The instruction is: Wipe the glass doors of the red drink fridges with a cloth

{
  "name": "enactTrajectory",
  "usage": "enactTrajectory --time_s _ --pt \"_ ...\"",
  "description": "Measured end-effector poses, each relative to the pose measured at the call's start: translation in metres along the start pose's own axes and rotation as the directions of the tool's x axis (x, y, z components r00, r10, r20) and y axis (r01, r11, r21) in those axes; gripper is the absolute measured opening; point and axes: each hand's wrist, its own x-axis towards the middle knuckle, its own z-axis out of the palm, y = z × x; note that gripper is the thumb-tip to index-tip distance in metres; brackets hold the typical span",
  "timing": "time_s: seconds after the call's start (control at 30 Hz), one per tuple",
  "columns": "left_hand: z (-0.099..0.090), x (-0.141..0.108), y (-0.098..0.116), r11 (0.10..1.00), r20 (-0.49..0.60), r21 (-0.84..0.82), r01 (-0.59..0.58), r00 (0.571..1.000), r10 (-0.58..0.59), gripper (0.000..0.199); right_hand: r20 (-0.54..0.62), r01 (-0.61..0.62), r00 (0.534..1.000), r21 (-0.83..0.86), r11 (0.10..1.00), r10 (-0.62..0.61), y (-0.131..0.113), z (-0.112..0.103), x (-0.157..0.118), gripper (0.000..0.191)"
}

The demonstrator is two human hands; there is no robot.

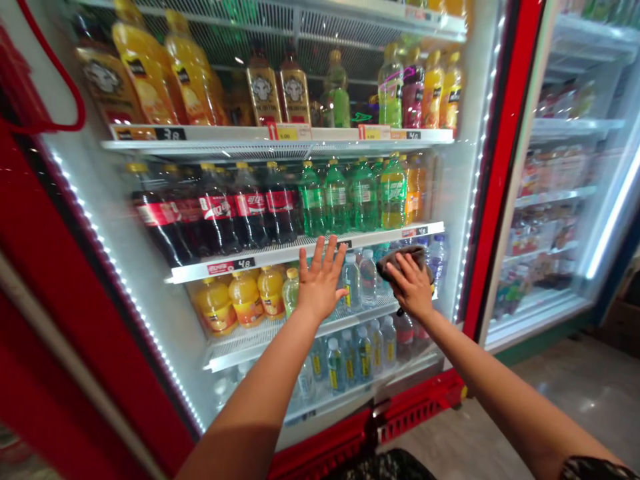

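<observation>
My left hand [321,283] is spread flat, fingers apart and pointing up, against what looks like the glass front of a drinks fridge [187,275]. Nothing is in it. Behind its fingertips runs a shelf edge with price tags. To its right, my right hand [411,285] presses a dark grey cloth [419,257] to the glass, with the fingers over the cloth's lower part. The cloth looks bunched up and covers some bottles behind it. Nearest to my left hand stand clear water bottles [351,283] and yellow juice bottles [271,293] on the shelf behind.
Cola bottles [250,207] and green soda bottles [336,197] fill the middle shelf. Juice and coffee bottles [263,87] stand above. A red frame [505,167] borders the fridge, with a second lit fridge [555,173] on the right. Grey floor [565,393] shows below.
</observation>
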Motion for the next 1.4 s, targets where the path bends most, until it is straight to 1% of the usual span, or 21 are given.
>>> enactTrajectory --time_s 0.1,0.17,0.23,0.3,0.37,0.43,0.53,0.6,0.67,0.7,0.77,0.87,0.9,0.97,1.03,1.1,1.17,1.2,1.27,1.37,1.4 --pt "0.001 -0.001 0.000 1.000 0.002 0.000 -0.001 1.000 0.001 0.121 -0.160 -0.221 0.962 0.006 0.975 0.219 -0.006 0.007 0.039 0.067" --pt "0.000 0.000 0.001 1.000 0.007 -0.005 -0.005 1.000 0.005 0.121 -0.168 -0.247 0.955 -0.004 0.969 0.243 -0.026 0.012 0.058 0.069" --pt "-0.003 0.000 0.001 1.000 0.014 -0.009 -0.012 1.000 0.012 0.121 -0.096 -0.171 0.981 -0.018 0.985 0.168 -0.045 0.010 0.059 0.069" --pt "-0.007 0.000 -0.002 0.999 0.022 -0.008 -0.037 0.999 0.037 0.122 0.032 -0.007 0.999 -0.019 1.000 0.008 -0.049 0.001 0.045 0.067" --pt "-0.013 -0.003 -0.010 0.996 0.039 -0.007 -0.093 0.995 0.094 0.124 0.141 0.159 0.977 -0.003 0.987 -0.157 -0.037 -0.011 0.027 0.065" --pt "-0.019 -0.011 -0.022 0.989 0.058 -0.008 -0.150 0.987 0.150 0.126 0.159 0.189 0.970 -0.010 0.982 -0.185 -0.018 -0.021 0.021 0.064" --pt "-0.028 -0.031 -0.040 0.990 0.064 0.004 -0.138 0.989 0.137 0.128 0.039 -0.020 0.999 -0.038 0.999 0.021 -0.006 -0.022 0.042 0.067" --pt "-0.030 -0.047 -0.050 0.996 0.058 0.021 -0.090 0.994 0.089 0.128 -0.041 -0.152 0.988 -0.031 0.988 0.151 -0.021 -0.014 0.065 0.067" --pt "-0.029 -0.059 -0.056 0.998 0.063 0.037 -0.050 0.997 0.048 0.130 -0.065 -0.183 0.981 -0.035 0.983 0.180 -0.048 -0.007 0.080 0.066" --pt "-0.028 -0.064 -0.058 0.998 0.070 0.046 -0.036 0.997 0.033 0.131 -0.054 -0.151 0.987 -0.037 0.988 0.149 -0.061 -0.004 0.082 0.065" --pt "-0.023 -0.069 -0.060 0.998 0.086 0.064 -0.019 0.996 0.014 0.135 0.011 0.011 1.000 -0.027 1.000 -0.011 -0.075 -0.005 0.073 0.062" --pt "-0.017 -0.070 -0.063 0.997 0.105 0.074 -0.018 0.994 0.010 0.137 0.118 0.319 0.940 0.036 0.947 -0.321 -0.061 -0.013 0.053 0.058" --pt "-0.015 -0.069 -0.064 0.997 0.111 0.072 -0.019 0.994 0.011 0.137 0.128 0.368 0.920 0.049 0.929 -0.371 -0.051 -0.016 0.050 0.058" --pt "-0.013 -0.068 -0.066 0.998 0.121 0.064 -0.020 0.993 0.012 0.134 0.082 0.351 0.932 0.037 0.936 -0.352 -0.035 -0.018 0.055 0.059" --pt "-0.012 -0.068 -0.067 0.998 0.125 0.056 -0.022 0.992 0.015 0.131 -0.028 0.210 0.977 0.008 0.978 -0.210 -0.036 -0.015 0.072 0.060" --pt "-0.012 -0.068 -0.067 0.999 0.117 0.050 -0.019 0.993 0.013 0.129 -0.128 0.058 0.990 0.000 0.998 -0.058 -0.058 -0.007 0.090 0.060" --pt "-0.013 -0.069 -0.066 0.999 0.107 0.050 -0.018 0.994 0.012 0.129 -0.144 0.023 0.989 0.005 1.000 -0.022 -0.087 0.001 0.096 0.061" --pt "-0.015 -0.070 -0.065 0.998 0.104 0.052 -0.018 0.995 0.013 0.129 -0.121 0.054 0.991 0.009 0.998 -0.053 -0.099 0.003 0.093 0.061" --pt "-0.017 -0.070 -0.064 0.998 0.106 0.059 -0.021 0.994 0.015 0.131 -0.034 0.212 0.977 0.031 0.977 -0.211 -0.108 0.003 0.076 0.059" --pt "-0.020 -0.070 -0.063 0.998 0.130 0.066 -0.018 0.991 0.010 0.131 0.069 0.500 0.859 0.103 0.860 -0.508 -0.085 -0.006 0.047 0.053" --pt "-0.020 -0.070 -0.063 0.998 0.142 0.065 -0.016 0.990 0.006 0.130 0.079 0.530 0.839 0.114 0.840 -0.539 -0.072 -0.010 0.042 0.052"
